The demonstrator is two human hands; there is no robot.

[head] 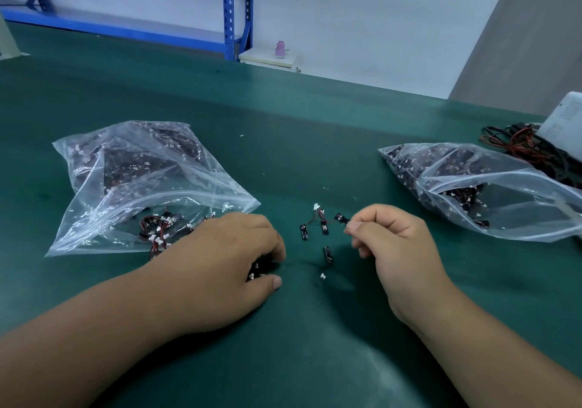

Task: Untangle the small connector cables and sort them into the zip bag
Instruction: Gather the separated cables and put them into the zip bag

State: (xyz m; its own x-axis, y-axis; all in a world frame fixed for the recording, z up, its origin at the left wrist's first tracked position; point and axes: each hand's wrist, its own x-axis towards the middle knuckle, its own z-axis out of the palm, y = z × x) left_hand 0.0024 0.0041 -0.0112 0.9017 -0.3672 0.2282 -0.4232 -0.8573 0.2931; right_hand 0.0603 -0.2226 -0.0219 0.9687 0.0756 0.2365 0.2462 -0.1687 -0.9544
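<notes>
**Snag, slip and mis-sort hazards during cable separation**

The right hand (393,243) is pinching the black end of one connector cable (340,218) in a closed thumb-and-finger grip. The loose cluster (316,224) is lying on the tabletop (315,360) just left of that grip. The left hand (230,256) is curling over a small bunch (258,270), gripping it against the tabletop, with the open zip bag (141,187) lying just beyond this grip.

Probable faults:
- A pull away from the cluster is risking dragging linked cables along, tangled
- The thin end is liable to be slipping from the pinch
- The second bag (488,193), lying right of the right grip, is inviting a mis-sort
</notes>
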